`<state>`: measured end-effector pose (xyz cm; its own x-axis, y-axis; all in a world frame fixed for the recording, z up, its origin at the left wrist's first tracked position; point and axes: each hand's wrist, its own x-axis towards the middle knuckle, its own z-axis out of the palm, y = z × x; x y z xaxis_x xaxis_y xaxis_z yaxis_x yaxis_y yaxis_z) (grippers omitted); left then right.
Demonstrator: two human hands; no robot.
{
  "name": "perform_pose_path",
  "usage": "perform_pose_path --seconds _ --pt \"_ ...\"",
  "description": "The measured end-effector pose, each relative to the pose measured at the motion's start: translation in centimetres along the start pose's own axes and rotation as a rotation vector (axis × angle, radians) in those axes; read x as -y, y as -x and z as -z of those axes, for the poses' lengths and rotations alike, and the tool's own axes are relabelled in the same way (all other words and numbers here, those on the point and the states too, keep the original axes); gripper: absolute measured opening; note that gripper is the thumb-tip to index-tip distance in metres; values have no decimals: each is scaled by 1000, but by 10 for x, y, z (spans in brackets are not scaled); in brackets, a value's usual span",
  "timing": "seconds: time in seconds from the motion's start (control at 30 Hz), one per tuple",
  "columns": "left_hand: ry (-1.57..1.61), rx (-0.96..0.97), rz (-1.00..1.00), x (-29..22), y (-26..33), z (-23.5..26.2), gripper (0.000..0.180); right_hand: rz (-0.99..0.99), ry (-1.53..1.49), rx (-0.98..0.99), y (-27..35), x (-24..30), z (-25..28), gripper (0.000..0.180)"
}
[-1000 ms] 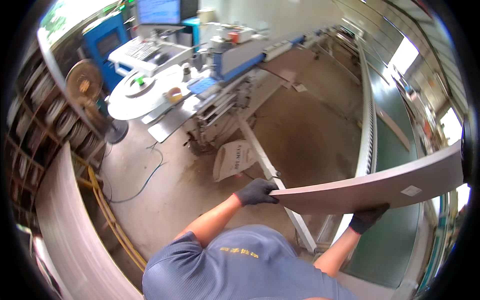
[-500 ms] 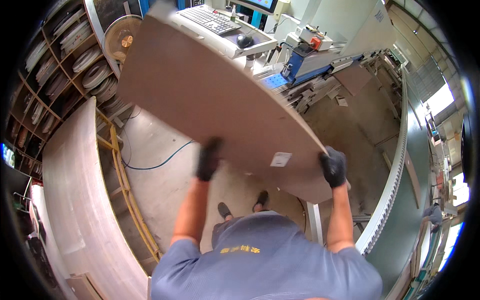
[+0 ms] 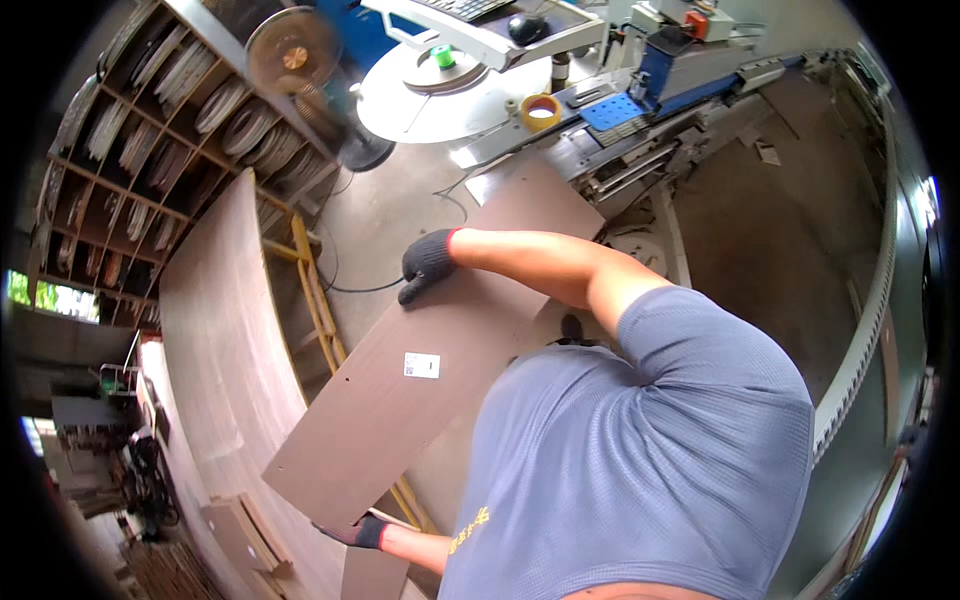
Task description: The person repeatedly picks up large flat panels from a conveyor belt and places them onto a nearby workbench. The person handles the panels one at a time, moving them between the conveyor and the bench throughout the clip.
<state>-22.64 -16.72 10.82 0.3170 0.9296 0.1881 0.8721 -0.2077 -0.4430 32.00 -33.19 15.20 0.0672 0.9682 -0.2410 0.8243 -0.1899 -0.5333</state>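
Observation:
A long brown panel (image 3: 375, 425) slants across the middle, from the machine's near edge down toward the lower left. It has a white label on its upper face and a few small holes. My right hand (image 3: 428, 267), in a black glove, grips its left long edge, the arm reaching across over the panel. At its lower end my left hand (image 3: 352, 530), gloved in black with a red cuff, holds the near edge; some fingers are hidden beneath. Below that hand a second brown piece (image 3: 375, 575) shows partly; whether it touches the hand I cannot tell.
On the left lies a large pale board (image 3: 215, 330) beside a yellow frame (image 3: 315, 300), with brown strips (image 3: 245, 540) on it. Behind stand a shelf of rolls (image 3: 165, 140), a fan (image 3: 293, 58) and a machine (image 3: 640, 110) with a tape roll (image 3: 541, 112). A toothed rail (image 3: 865, 330) curves along the right.
My body has turned left. The panel has swung down and left from its raised slant. My right hand has crossed to its left edge, and my left hand has moved to its lower end.

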Motion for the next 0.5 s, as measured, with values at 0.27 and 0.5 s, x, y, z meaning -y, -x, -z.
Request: perform_pose_path --seconds 0.27,0.5 --pt "254 -204 70 12 49 -10 21 159 57 -324 -68 17 -51 50" --pt "-208 -137 -74 27 7 -6 20 932 5 -383 -10 125 -144 83"
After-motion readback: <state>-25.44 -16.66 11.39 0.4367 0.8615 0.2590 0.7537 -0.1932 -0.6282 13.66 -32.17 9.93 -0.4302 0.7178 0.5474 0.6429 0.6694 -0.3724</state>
